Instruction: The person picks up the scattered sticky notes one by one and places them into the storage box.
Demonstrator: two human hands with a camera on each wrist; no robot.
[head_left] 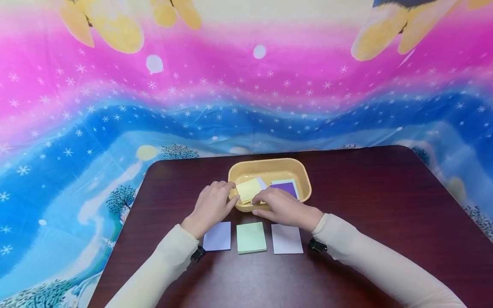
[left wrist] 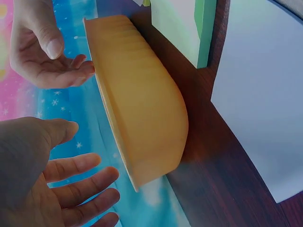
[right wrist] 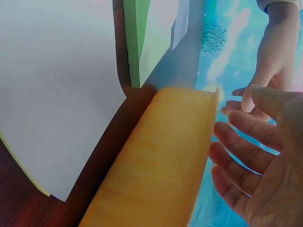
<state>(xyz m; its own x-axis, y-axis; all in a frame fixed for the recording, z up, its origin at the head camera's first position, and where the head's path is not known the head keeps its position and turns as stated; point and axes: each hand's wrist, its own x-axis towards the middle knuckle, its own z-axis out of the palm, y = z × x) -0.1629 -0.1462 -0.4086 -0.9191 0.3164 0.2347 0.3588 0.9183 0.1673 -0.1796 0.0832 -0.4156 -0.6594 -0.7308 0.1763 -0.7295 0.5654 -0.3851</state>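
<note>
A yellow plastic bin point(head_left: 269, 165) stands near the table's far edge. Inside it lie a pale yellow sticky-note pad point(head_left: 248, 189) and a purple pad point(head_left: 286, 188) over a whiter one. My left hand point(head_left: 213, 204) is at the bin's left end; in the left wrist view its fingers point(left wrist: 90, 189) are spread and hold nothing. Over the near rim reaches my right hand point(head_left: 283, 206), fingers loosely bent with nothing between them in the right wrist view. Whether fingertips touch the rim is unclear. Nearer me, a lavender pad point(head_left: 217, 236), a green pad point(head_left: 251, 237) and a whitish pad point(head_left: 287, 239) lie in a row.
The dark wooden table point(head_left: 385, 205) has rounded far corners. Behind it hangs a colourful printed cloth point(head_left: 246, 94), close to the far edge. Dark straps with buckles sit at both wrists.
</note>
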